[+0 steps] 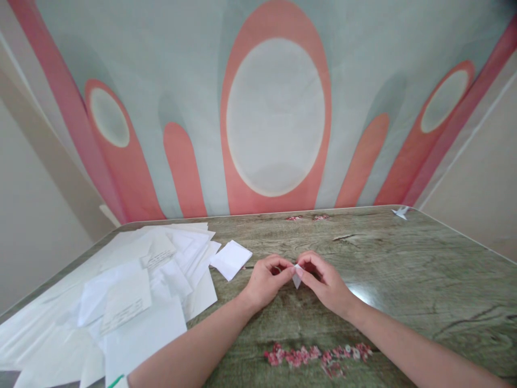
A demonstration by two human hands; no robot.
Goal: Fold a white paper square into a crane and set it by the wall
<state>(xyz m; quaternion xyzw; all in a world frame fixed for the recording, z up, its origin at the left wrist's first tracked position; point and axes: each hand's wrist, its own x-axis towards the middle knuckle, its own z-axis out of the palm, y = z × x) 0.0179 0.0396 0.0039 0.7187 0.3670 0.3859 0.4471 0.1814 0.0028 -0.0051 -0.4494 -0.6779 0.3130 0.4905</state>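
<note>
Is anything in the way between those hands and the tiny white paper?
Nothing that I can see: the left hand and the right hand both hold the tiny white paper directly.

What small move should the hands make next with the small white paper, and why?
Perhaps the right hand should slide its grip down the small white paper, because it and the left hand both pinch the upper part, leaving the pointed lower end uncovered.

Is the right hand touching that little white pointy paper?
Touching: the head view shows the right hand with its thumb on the upper end of the small pointed white paper.
</note>
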